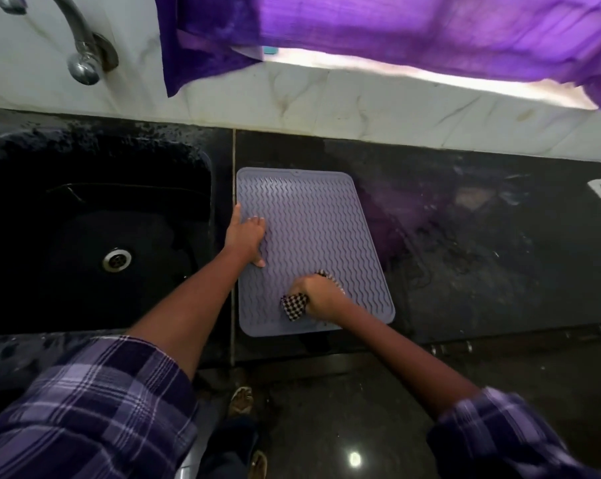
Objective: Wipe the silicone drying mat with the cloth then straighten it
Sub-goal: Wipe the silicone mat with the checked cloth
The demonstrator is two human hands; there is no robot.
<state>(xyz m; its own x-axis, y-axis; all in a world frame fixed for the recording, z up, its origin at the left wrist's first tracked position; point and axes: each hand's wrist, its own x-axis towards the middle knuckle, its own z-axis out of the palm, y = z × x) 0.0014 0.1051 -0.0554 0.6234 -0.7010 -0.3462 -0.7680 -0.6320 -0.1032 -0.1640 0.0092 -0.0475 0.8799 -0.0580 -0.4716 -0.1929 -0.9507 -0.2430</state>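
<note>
both hands work the soft, floppy, likely grippy mat (313, 236): left hand (245, 236) flat at nine o'clock, right hand (318, 295) clutching cloth (294, 305) near six; best lifted by its rim.

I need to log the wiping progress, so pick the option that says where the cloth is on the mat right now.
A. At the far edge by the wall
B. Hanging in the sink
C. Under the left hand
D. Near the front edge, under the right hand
D: the right hand holds the checkered cloth on the near part of the mat, while the left hand presses flat near the mat's left edge.
</note>
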